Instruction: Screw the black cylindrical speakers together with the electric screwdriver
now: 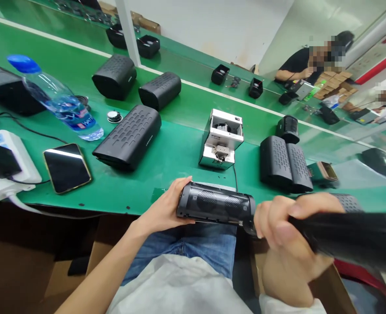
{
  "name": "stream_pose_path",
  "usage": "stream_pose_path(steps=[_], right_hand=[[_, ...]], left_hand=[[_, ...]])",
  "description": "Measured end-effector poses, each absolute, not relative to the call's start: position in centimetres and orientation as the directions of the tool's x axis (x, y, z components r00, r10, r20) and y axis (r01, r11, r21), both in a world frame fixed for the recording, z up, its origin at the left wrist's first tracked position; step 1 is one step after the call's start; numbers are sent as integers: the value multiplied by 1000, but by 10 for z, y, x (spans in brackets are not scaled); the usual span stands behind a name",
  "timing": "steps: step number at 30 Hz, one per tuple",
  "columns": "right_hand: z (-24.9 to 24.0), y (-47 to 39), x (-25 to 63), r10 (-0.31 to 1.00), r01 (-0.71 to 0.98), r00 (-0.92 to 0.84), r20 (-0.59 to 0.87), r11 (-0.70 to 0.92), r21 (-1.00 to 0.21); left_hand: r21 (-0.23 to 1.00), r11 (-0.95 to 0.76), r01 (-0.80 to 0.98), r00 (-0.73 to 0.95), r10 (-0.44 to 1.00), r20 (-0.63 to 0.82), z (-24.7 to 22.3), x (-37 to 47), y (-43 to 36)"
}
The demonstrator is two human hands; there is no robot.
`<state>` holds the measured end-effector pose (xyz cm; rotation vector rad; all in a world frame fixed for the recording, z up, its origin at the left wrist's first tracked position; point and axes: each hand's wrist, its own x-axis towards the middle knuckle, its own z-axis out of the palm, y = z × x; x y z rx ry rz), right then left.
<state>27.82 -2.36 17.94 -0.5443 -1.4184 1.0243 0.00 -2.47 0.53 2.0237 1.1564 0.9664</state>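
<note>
My left hand (168, 205) grips the left end of a black speaker body (217, 203) with perforated metal on its face, held at the table's front edge above my lap. My right hand (287, 231) is wrapped round a long black tool (353, 235), blurred by motion, at the speaker's right end. Whether the tool's tip touches the speaker is hidden behind my fingers. Just beyond the speaker stands a white and grey machine (222, 141) on the green table (173, 161).
Black speakers (132, 135) stand at the left and more (276, 161) at the right. A water bottle (65, 107), a phone (67, 168) and a white power strip (11, 161) lie at the left. Across the table a person (297, 65) works.
</note>
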Motion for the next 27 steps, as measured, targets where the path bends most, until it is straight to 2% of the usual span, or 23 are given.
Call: stream_pose_path(steps=[4, 6, 8, 10, 11, 16, 19, 23, 27], right_hand=[[212, 3, 291, 636, -396, -398, 661, 531, -750], [231, 20, 293, 643, -378, -292, 708, 602, -703], [244, 42, 282, 665, -276, -18, 746, 714, -643], [247, 68, 261, 602, -176, 174, 779, 797, -577], [245, 83, 248, 587, -137, 206, 783, 810, -571], [216, 147, 210, 513, -52, 241, 824, 855, -517], [201, 174, 209, 509, -55, 211, 835, 859, -510], [191, 192, 217, 535, -80, 142, 833, 845, -529], [197, 171, 226, 599, -102, 99, 794, 800, -591]], left_hand=[[787, -418, 453, 327, 899, 290, 2, 1, -25], [783, -431, 449, 334, 893, 301, 1, 1, -24], [778, -442, 447, 340, 888, 309, 0, 1, -24], [776, -444, 447, 343, 887, 310, 0, 1, -23], [777, -442, 448, 343, 888, 307, 0, 1, -23], [786, -425, 449, 338, 895, 291, 1, 2, -23], [783, -439, 441, 339, 889, 308, -1, 2, -22], [784, -445, 433, 332, 887, 320, -2, 1, -21], [778, -447, 441, 334, 887, 320, 0, 1, -21]])
